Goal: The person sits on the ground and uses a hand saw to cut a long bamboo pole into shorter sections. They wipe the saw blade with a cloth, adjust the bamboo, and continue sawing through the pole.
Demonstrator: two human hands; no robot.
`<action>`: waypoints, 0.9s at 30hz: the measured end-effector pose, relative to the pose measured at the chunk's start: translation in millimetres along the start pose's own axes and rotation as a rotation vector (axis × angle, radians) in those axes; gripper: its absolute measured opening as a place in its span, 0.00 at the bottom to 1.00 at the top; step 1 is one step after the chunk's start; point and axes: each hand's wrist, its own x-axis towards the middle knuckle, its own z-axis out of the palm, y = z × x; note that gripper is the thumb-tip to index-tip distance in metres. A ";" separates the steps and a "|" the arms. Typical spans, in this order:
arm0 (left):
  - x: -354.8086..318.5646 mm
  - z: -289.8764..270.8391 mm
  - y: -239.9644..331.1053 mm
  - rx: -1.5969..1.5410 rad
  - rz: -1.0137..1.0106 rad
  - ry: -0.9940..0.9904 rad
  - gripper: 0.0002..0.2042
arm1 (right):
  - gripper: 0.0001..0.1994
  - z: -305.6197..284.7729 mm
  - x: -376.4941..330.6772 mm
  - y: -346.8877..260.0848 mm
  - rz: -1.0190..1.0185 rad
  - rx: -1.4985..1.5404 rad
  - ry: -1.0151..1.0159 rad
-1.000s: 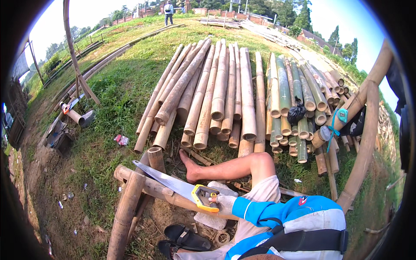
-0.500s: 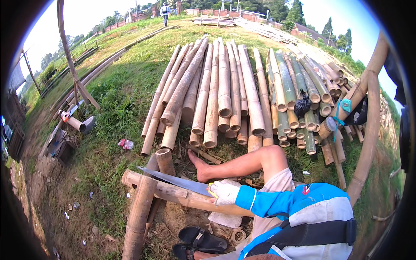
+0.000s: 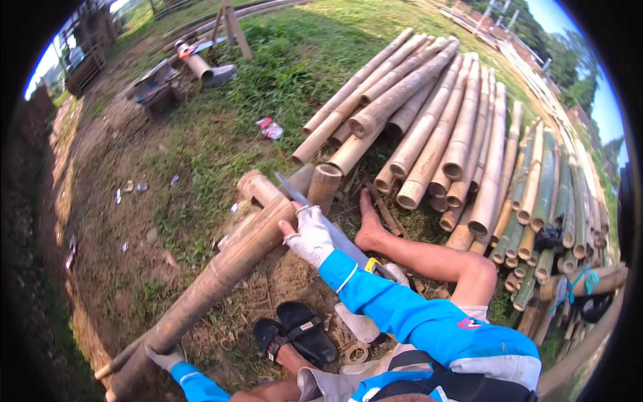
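Note:
A long brown bamboo pole (image 3: 221, 268) runs from the lower left up to the middle. My left hand (image 3: 163, 357), in a white glove and blue sleeve, grips its lower end. My right hand (image 3: 309, 236), also gloved, clasps its upper end, thumb out to the left. A hand saw (image 3: 289, 189) lies across that end, its blade passing under my right hand and forearm. Its yellow and black handle (image 3: 379, 269) shows behind the forearm with no hand on it. My bare foot (image 3: 369, 233) rests on the ground just right of the saw.
A big stack of cut bamboo poles (image 3: 455, 147) fills the right, with greener ones further right. Short cut bamboo pieces (image 3: 325, 187) stand by the pole's end. Black sandals (image 3: 301, 335) lie below. Tools and a pipe (image 3: 194, 63) sit top left, litter (image 3: 270, 127) on the grass.
My right hand has left the saw handle and moved forward onto the pole's upper end. My view has swung left and down, and my left hand on the pole has come into view.

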 end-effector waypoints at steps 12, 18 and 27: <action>-81.3 -22.6 -25.5 -0.335 0.203 0.132 0.32 | 0.35 -15.9 87.2 78.0 -0.065 0.275 -0.292; -213.4 -89.0 -47.1 -0.354 0.202 0.254 0.33 | 0.35 -3.5 125.1 87.4 -0.120 0.044 -0.455; -433.1 -218.0 -29.5 -0.526 0.340 0.757 0.30 | 0.38 135.0 10.3 -120.0 -0.570 -0.134 -0.675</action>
